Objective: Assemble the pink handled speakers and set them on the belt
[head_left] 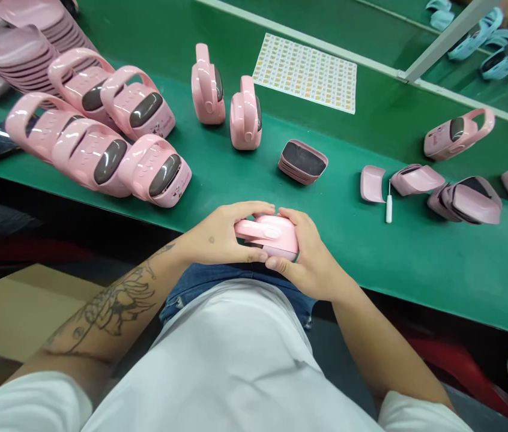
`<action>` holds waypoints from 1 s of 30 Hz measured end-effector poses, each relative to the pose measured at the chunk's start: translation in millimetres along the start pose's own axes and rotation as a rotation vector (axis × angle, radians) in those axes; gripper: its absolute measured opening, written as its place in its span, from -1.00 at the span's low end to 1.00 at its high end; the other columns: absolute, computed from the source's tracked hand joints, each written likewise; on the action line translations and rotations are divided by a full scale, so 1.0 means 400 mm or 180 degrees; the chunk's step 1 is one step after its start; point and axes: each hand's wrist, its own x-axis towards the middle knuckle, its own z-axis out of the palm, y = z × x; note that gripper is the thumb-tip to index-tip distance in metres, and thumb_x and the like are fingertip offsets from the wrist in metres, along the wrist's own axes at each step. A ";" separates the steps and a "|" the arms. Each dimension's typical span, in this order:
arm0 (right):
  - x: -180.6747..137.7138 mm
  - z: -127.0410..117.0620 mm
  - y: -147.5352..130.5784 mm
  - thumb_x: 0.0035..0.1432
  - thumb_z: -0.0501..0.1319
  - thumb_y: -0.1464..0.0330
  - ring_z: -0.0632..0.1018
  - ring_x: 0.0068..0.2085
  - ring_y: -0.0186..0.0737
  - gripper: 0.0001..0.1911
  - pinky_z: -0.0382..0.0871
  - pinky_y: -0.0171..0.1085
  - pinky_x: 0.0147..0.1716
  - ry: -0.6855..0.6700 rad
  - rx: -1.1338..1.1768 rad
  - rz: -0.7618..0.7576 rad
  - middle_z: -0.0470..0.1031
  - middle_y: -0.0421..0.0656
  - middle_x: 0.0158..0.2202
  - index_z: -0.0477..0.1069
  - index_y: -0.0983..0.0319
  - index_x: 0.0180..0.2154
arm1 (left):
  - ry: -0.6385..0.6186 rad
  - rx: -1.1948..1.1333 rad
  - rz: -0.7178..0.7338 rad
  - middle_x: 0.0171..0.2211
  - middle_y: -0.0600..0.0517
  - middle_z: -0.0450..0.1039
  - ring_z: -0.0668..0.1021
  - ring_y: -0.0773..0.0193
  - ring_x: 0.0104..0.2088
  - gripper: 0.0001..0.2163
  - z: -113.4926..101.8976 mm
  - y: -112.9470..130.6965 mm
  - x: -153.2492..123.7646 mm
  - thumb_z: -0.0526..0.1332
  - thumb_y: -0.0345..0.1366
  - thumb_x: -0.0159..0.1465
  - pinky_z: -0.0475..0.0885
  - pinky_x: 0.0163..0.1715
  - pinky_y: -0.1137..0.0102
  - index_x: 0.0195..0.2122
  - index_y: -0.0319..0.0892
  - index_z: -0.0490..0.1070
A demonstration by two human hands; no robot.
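Observation:
Between my two hands, at the front edge of the green bench, is a pink plastic housing with a loop handle [281, 231], lying on its side. My left hand [218, 234] is closed around its handle end, the thumb along the lower side. Wrapped over the other end is my right hand [310, 255], its thumb and fingers pressing on the shell. A pale panel and part of a dark window show on the near side. Just beyond stands a short stack of pink covers with a dark top [302, 161]. Two similar pink housings [208, 87] stand upright farther back.
Several finished-looking pink housings [155, 171] crowd the left, before stacked pink shells [20, 51]. A sticker sheet [305, 72] lies at the back rail. To the right are a white-handled thin tool [388, 209], loose pink covers [465, 201] and another housing [456, 133]. Blue housings [474, 39] sit beyond.

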 end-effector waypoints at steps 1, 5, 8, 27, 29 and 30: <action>-0.002 -0.004 -0.004 0.27 0.38 0.01 0.35 0.36 0.24 -0.14 0.25 0.28 0.35 -0.0076 0.0051 0.0007 0.29 0.09 0.38 0.09 0.08 0.44 | -0.0071 0.0027 -0.0011 0.20 -0.12 0.58 0.62 -0.09 0.13 -0.25 0.002 0.003 0.000 0.58 0.00 0.03 0.53 0.15 0.16 0.25 -0.10 0.51; 0.002 -0.038 -0.033 0.37 0.30 0.10 0.35 0.40 0.17 -0.30 0.23 0.21 0.40 -0.0352 0.0252 0.0239 0.30 0.02 0.42 0.17 0.07 0.42 | -0.0189 -0.0005 -0.0085 0.16 -0.07 0.61 0.63 -0.07 0.11 -0.33 0.007 0.025 0.001 0.54 -0.05 0.09 0.55 0.07 0.23 0.23 -0.09 0.52; 0.019 -0.065 -0.060 0.31 0.38 0.12 0.45 0.33 0.17 -0.34 0.35 0.19 0.32 -0.0464 0.0341 0.0633 0.40 -0.05 0.37 0.29 0.03 0.35 | -0.0214 -0.0057 -0.0267 0.12 -0.04 0.61 0.64 -0.07 0.07 -0.34 0.012 0.040 0.002 0.54 -0.09 0.06 0.56 0.01 0.23 0.20 -0.09 0.54; 0.094 -0.082 -0.120 0.24 0.36 0.34 0.61 0.16 0.09 -0.46 0.54 0.14 0.19 -0.0812 -0.0218 0.0901 0.56 -0.05 0.21 0.40 0.11 0.24 | 0.0171 -0.0074 -0.0861 -0.09 0.01 0.56 0.59 0.10 -0.14 -0.48 0.049 0.059 -0.019 0.50 0.01 0.09 0.50 -0.18 0.24 -0.01 -0.12 0.47; 0.079 -0.086 -0.107 0.31 0.33 0.26 0.56 0.25 0.09 -0.45 0.49 0.16 0.27 -0.0886 -0.0212 0.0677 0.51 -0.03 0.28 0.35 0.11 0.29 | 0.0033 -0.0044 -0.0791 -0.04 0.00 0.56 0.61 0.08 -0.09 -0.46 0.037 0.053 -0.021 0.49 0.01 0.11 0.52 -0.13 0.23 0.06 -0.10 0.46; 0.069 -0.089 -0.096 0.33 0.34 0.21 0.51 0.32 0.11 -0.40 0.43 0.17 0.33 -0.0899 -0.0220 0.0566 0.46 -0.02 0.34 0.31 0.11 0.33 | -0.0055 -0.0006 -0.0784 -0.02 0.00 0.56 0.61 0.07 -0.07 -0.44 0.030 0.048 -0.022 0.49 0.00 0.12 0.53 -0.11 0.22 0.08 -0.09 0.46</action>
